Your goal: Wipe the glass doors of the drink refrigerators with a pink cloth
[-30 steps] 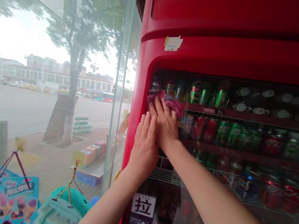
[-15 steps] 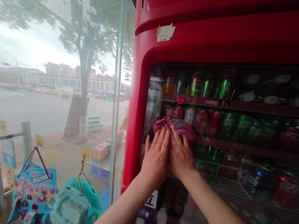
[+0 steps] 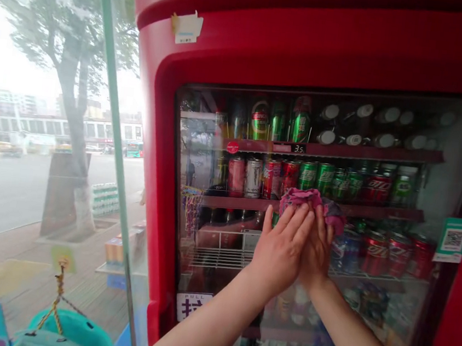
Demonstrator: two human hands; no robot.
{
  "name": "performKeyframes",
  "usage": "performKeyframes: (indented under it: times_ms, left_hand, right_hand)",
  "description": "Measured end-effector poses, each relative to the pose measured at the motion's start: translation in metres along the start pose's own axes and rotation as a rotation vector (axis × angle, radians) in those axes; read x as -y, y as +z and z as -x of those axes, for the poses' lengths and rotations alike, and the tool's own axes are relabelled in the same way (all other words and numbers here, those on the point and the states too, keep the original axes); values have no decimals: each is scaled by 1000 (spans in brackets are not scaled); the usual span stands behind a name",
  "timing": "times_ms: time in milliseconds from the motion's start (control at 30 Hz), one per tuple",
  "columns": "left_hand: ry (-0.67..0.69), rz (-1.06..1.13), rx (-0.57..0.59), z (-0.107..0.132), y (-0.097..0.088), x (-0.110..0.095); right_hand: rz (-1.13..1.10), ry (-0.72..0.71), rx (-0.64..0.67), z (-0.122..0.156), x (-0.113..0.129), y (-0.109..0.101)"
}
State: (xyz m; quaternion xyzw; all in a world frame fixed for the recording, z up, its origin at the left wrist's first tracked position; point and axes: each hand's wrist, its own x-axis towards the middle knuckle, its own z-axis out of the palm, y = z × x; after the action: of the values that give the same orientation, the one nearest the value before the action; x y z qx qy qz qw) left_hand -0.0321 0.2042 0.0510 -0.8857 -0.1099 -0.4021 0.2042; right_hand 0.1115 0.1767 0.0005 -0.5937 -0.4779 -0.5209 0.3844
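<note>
A crumpled pink cloth (image 3: 313, 201) is pressed against the glass door (image 3: 415, 302) of a red drinks cooler (image 3: 310, 44). My right hand (image 3: 318, 251) lies flat on the cloth, fingers stretched out upward. My left hand (image 3: 283, 250) lies partly over the right one, fingers also extended, fingertips at the cloth's lower edge. Both hands sit near the middle of the glass, level with the second shelf of cans (image 3: 337, 181).
Shelves of cans and bottles fill the cooler behind the glass. A "PULL" sticker (image 3: 194, 304) is at the door's lower left, a QR sticker (image 3: 453, 240) at the right. A shop window (image 3: 52, 148) on the left shows a street and tree. Teal toys (image 3: 69, 332) hang at lower left.
Both hands and the cloth have slid down from the glass's upper left corner and then right toward its middle. The view has shifted right, showing more of the cooler.
</note>
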Motion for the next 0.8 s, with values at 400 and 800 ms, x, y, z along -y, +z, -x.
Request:
performKeyframes:
  times_ms: [400, 800]
  left_hand:
    - [-198, -88, -135, 45, -46, 56]
    - [-519, -220, -365, 47, -52, 63]
  right_hand:
    - [-114, -52, 145, -38, 92, 1]
    - [-221, -524, 133, -107, 101, -2]
